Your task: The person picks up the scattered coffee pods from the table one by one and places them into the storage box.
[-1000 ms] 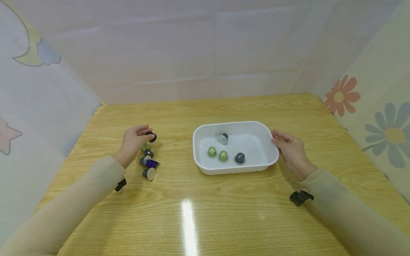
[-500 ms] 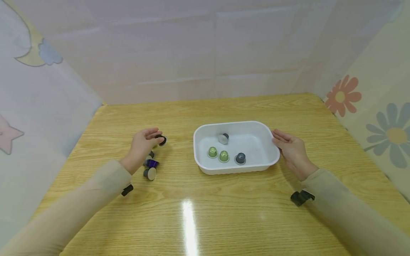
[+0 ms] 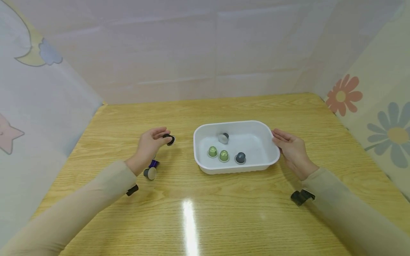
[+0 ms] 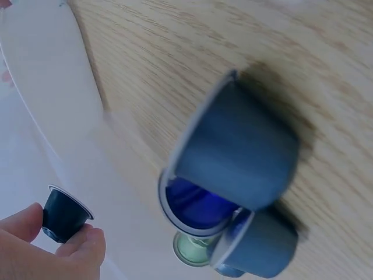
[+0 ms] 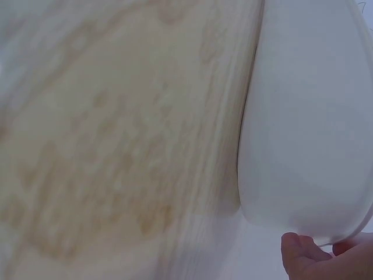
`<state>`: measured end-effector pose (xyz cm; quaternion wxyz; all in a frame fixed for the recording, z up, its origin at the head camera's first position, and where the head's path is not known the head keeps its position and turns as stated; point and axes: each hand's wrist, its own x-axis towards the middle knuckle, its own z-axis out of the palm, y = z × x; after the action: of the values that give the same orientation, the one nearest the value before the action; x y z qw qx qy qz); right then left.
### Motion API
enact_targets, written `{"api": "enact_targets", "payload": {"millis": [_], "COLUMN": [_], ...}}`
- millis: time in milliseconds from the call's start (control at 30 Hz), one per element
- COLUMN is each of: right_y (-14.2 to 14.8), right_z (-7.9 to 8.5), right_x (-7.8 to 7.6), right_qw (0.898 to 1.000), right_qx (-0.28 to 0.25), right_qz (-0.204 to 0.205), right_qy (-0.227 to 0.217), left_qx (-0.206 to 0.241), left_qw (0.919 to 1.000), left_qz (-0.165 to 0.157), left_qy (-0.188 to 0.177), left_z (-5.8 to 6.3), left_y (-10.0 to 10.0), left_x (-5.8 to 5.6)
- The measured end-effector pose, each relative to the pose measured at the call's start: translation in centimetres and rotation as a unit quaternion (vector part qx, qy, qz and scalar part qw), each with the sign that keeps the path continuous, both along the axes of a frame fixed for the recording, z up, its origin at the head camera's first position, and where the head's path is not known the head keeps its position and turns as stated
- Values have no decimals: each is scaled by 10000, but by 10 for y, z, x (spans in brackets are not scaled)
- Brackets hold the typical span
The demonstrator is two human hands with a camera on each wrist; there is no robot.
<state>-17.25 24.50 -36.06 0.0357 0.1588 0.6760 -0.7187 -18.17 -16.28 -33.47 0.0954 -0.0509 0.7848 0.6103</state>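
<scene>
My left hand (image 3: 148, 146) pinches a black coffee capsule (image 3: 169, 139) between thumb and fingers, above the table and left of the white plastic tub. In the left wrist view that capsule (image 4: 63, 216) shows its dark side and pale rim. My right hand (image 3: 293, 153) grips the right end of the tub (image 3: 234, 171); in the right wrist view, the thumb and fingers (image 5: 306, 256) are at its rim. Inside the tub, two green capsules (image 3: 224, 156) and a dark grey one (image 3: 240, 158) stand base up, while another capsule (image 3: 223, 138) lies tipped.
Below my left hand lie loose capsules, partly hidden in the head view: a purple one (image 3: 153, 164) and a tipped grey one (image 3: 150, 173). The left wrist view also reveals a green capsule (image 4: 191, 249) beside them. Printed sheets (image 3: 211, 53) enclose the wooden table (image 3: 224, 213).
My left hand has carried the black capsule rightward, away from the loose capsules and closer to the tub. My right hand stays at the tub's right end.
</scene>
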Motion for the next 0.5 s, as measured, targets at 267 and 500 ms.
{"api": "enact_targets", "payload": {"millis": [267,500], "right_y": [1,3], "right_z": [-1,-2], "right_x": [0,2], "right_qw": [10000,9998], "right_qx": [-30,-27], "right_qz": [7,119], "right_qy": [86,180], "left_qx": [126,110], "left_qw": [9997,9997], "left_qz": [-172,-172], "left_qy": [149,157], "left_z": [1,2], "left_y": [15,26], "left_x": [-2,-5]}}
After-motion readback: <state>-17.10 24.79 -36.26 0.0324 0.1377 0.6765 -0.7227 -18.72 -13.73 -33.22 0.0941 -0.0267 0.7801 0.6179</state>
